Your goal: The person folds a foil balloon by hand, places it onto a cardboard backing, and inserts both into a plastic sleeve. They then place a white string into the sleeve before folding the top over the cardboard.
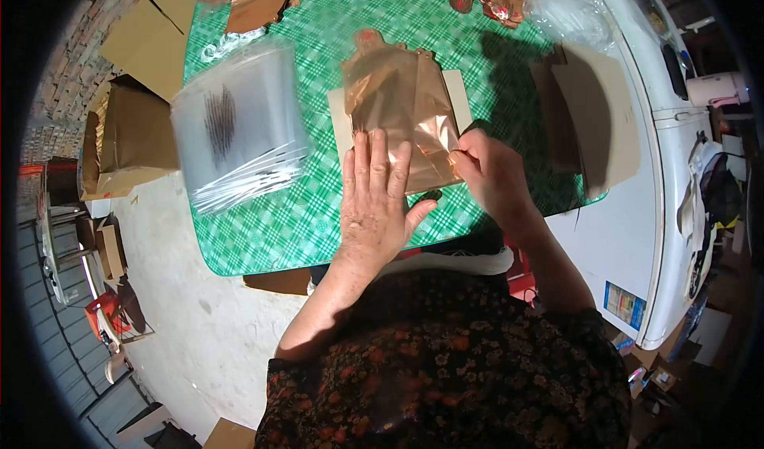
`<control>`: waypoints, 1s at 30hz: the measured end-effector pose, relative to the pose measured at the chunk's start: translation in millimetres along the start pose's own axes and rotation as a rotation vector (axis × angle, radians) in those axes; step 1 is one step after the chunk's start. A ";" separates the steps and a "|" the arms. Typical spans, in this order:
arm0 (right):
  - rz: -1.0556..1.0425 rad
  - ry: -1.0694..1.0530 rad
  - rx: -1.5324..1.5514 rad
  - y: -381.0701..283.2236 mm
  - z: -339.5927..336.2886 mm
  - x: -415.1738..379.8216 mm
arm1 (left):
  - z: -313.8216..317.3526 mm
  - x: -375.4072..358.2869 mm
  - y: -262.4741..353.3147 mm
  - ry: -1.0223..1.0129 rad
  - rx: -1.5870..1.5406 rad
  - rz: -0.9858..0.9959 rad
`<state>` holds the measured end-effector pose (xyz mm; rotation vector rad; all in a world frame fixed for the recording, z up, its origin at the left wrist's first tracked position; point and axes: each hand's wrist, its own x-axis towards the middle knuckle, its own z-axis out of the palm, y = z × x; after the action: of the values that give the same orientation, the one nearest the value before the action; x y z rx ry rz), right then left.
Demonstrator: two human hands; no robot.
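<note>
Copper-coloured bag (398,107) lying on pale cardboard (455,91), at the centre of the green table (322,234), bag reaching beyond the fingertips of the left hand (372,210), which presses flat with fingers spread, right hand (492,170) pinching the bag's edge, red mark on the bag unreadable.

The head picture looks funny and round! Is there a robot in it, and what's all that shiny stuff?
No robot here, just a person working with two bare hands. There is only one picture, taken by a camera worn on the person's head, looking down.

The big thing is a table with a green checked cover. On it, at the left, lies a stack of clear plastic sleeves. In the middle is a shiny copper-coloured plastic bag, with pale cardboard peeking out on both sides.

The left hand lies flat on the bag's lower part. The right hand seems to pinch its lower right edge.
</note>
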<state>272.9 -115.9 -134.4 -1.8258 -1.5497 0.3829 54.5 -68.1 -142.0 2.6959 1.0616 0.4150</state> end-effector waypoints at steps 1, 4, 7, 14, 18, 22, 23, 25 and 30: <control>0.020 -0.004 0.019 -0.8 -0.2 0.5 | -0.3 0.2 0.1 -0.003 0.007 -0.003; -0.058 0.071 -0.119 -6.8 -1.5 1.2 | 0.7 -0.3 0.7 -0.007 0.017 -0.007; -0.252 0.037 -0.315 -25.0 -7.5 2.6 | 4.4 -0.3 -0.1 0.005 0.011 -0.005; -0.345 -0.188 -0.469 -4.5 7.9 1.1 | 5.9 -0.1 -0.6 0.004 0.025 -0.010; -0.313 -0.203 -0.464 1.6 9.1 1.3 | 3.7 -0.6 0.0 -0.012 0.028 -0.018; -0.293 -0.186 -0.512 7.8 2.1 11.5 | 0.8 0.5 0.2 -0.013 0.034 -0.019; -0.281 -0.188 -0.531 7.3 -0.1 16.9 | -0.1 0.4 0.4 -0.015 0.038 -0.019; -0.329 -0.114 -0.538 -6.8 -7.9 34.0 | 1.5 0.2 -1.1 -0.013 0.017 -0.022; -0.493 0.017 -0.481 -22.8 10.2 102.5 | -0.4 0.3 0.6 -0.030 0.032 -0.029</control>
<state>274.2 -14.7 -104.7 -1.6806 -2.1353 -0.2577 55.0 -68.3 -141.4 2.7022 1.1062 0.3545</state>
